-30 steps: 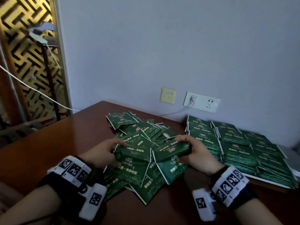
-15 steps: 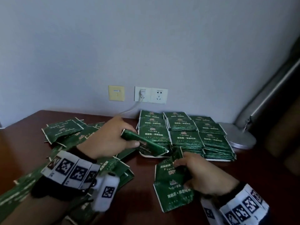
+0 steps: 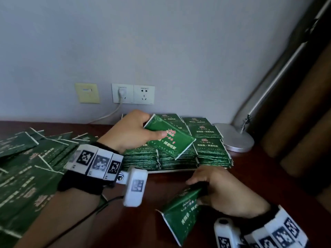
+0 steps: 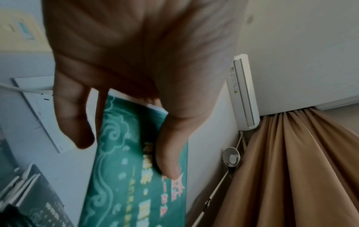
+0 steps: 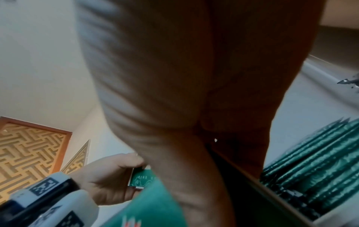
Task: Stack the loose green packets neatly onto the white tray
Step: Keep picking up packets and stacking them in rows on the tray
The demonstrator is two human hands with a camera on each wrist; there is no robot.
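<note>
Packets (image 3: 177, 153) already fill the white tray (image 3: 172, 170); the left hand (image 3: 129, 132) pinches one packet (image 3: 169, 136) flat above them for placing, the right hand (image 3: 226, 192) grips another packet (image 3: 180, 211) ready.

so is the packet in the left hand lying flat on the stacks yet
No. The packet is tilted above the stacks, pinched by the left hand.

The green packet (image 3: 170, 138) held over the stacks carries a red and gold emblem and pale Chinese characters, but they are too blurred to read. The same kind of print stands on the packet (image 3: 180, 212) near the counter edge and on the stacked packets (image 3: 206, 131), also not legible. The wrist bands (image 3: 95, 161) show only black-and-white square code markers, without readable letters or numbers.
</note>
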